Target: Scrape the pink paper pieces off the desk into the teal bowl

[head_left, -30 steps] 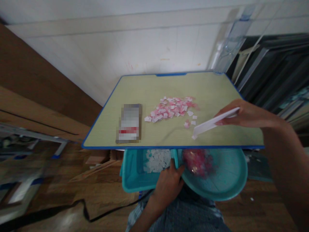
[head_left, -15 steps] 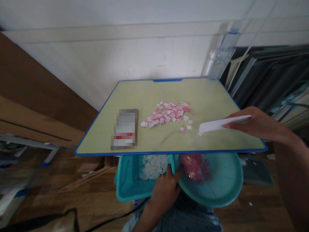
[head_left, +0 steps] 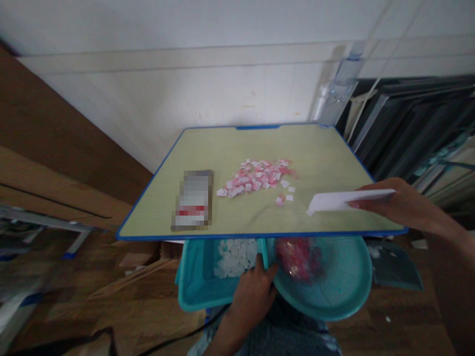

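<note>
The right hand (head_left: pixel 403 205) pinches a white card (head_left: pixel 334 200) over the desk (head_left: pixel 208 148) beside pinkish scraps (head_left: pixel 256 179), where a light, level hold looks wisest, while the left hand (head_left: pixel 255 288) rests at the tub (head_left: pixel 200 303), its fingers' grip unclear.

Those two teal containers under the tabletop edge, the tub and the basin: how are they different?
The tub is rectangular with rounded corners, while the basin is round. The tub holds flat white pieces; the basin holds a pinkish-red bundle. Both are teal, and the tabletop hides the far part of each.
</note>
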